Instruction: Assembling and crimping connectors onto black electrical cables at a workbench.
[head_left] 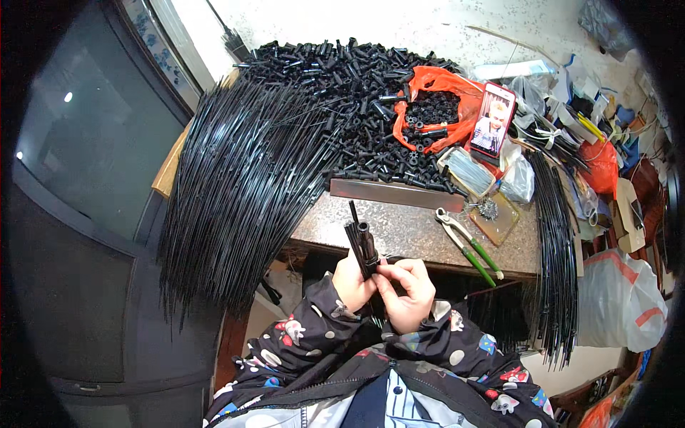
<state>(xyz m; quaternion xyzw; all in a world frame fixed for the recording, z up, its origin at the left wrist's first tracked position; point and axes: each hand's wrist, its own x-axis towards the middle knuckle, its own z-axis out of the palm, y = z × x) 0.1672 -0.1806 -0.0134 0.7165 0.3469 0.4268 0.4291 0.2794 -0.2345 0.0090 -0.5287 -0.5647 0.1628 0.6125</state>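
Close to my body, in front of the table edge, my left hand (351, 284) is closed around several thin black rods and black tubular plastic parts (366, 246), which point up and away from me. My right hand (408, 291) pinches at the lower end of these parts with thumb and forefinger; the fingertips partly hide what they grip. A large sheaf of long thin black rods (235, 185) hangs over the table's left edge. Beyond my hands lies a big heap of short black tubular parts (342, 75).
A flat bar (392, 195) borders the heap's front. Right of it lie green-handled pincers (467, 246), a clear box (467, 171) and small metal pieces (488, 208). A red plastic bag (467, 103) holds black rings; a phone (494, 121) leans beside it. More black rods (556, 271) hang at right.
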